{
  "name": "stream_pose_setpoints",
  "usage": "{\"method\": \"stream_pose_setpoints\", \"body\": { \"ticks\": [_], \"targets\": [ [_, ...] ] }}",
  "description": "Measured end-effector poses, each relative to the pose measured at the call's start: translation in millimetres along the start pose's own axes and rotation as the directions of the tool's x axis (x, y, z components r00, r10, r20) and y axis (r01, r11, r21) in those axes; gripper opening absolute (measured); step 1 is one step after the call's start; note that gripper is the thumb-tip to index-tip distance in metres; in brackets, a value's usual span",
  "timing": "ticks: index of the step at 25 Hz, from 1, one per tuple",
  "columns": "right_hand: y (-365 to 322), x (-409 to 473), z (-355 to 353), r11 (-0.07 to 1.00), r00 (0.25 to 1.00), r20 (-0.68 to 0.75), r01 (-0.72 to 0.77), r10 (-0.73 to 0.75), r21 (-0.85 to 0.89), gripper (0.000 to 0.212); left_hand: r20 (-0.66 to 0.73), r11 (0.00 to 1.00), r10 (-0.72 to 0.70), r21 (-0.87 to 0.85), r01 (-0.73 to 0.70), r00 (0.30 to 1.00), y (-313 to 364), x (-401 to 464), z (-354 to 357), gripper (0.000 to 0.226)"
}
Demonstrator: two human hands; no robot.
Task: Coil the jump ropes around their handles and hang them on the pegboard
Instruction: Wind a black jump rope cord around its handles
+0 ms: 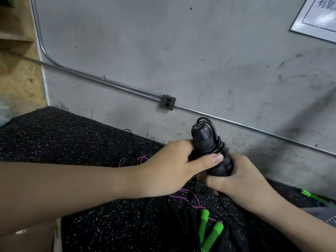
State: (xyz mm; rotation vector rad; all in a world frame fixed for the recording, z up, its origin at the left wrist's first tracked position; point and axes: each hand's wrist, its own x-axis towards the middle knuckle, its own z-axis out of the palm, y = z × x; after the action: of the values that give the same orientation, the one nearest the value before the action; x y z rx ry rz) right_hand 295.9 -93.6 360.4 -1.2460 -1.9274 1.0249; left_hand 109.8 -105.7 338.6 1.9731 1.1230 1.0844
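Observation:
A black jump rope (203, 140) has its two handles held together upright above the speckled black mat (72, 139), with black cord coiled round them near the top. My left hand (169, 168) grips the handles from the left, thumb laid across the front. My right hand (241, 177) holds the lower end of the handles from the right. A pair of green handles (209, 231) lies on the mat below my hands, and purple cord (183, 197) runs under my hands. No pegboard is in view.
A grey concrete wall (181, 51) stands close behind the mat, with a metal conduit (116, 84) and an outlet box (168, 102) on it. More green handles (311, 195) lie at the right edge. A white sign (318, 17) hangs top right. Wooden shelving (14, 39) is at left.

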Motion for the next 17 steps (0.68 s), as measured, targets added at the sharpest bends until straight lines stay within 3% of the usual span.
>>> {"method": "stream_pose_setpoints", "body": {
  "ticks": [3, 5, 7, 9, 12, 14, 17],
  "targets": [
    [-8.0, -5.8, -17.6, 0.98, 0.962, 0.262, -0.124, 0.079, 0.159, 0.023, 0.076, 0.996, 0.045, -0.081, -0.039, 0.996, -1.8, -4.5, -5.6, 0.035],
    [-7.4, -12.8, -23.4, 0.859, 0.835, 0.54, -0.348, 0.102, 0.376, 0.032, 0.135, 0.991, 0.086, -0.114, -0.071, 0.987, 3.7, -9.4, -9.6, 0.03],
    [1.7, -17.8, -23.4, 0.765, 0.747, 0.664, -0.432, 0.007, 0.478, 0.032, 0.175, 0.987, 0.111, -0.132, -0.088, 0.978, 9.8, -12.4, -11.2, 0.028],
    [6.5, -17.3, -21.4, 0.798, 0.766, 0.643, -0.376, -0.019, 0.471, 0.024, 0.201, 0.992, 0.072, -0.111, -0.051, 0.977, 7.3, -9.4, -11.1, 0.044],
    [5.1, -15.3, -22.4, 0.881, 0.862, 0.505, -0.259, 0.027, 0.395, 0.022, 0.203, 0.991, -0.08, 0.125, 0.056, 0.976, -0.1, -2.0, -13.2, 0.088],
    [3.0, -14.9, -23.5, 0.913, 0.909, 0.417, -0.184, 0.017, 0.364, 0.019, 0.128, 0.972, -0.158, 0.195, 0.131, 0.979, 0.5, -1.8, -13.4, 0.08],
    [3.6, -13.4, -22.4, 0.94, 0.948, 0.318, -0.078, -0.033, 0.332, 0.016, 0.033, 0.973, -0.123, 0.199, 0.114, 0.992, 3.4, -1.2, -11.2, 0.073]
  ]
}}
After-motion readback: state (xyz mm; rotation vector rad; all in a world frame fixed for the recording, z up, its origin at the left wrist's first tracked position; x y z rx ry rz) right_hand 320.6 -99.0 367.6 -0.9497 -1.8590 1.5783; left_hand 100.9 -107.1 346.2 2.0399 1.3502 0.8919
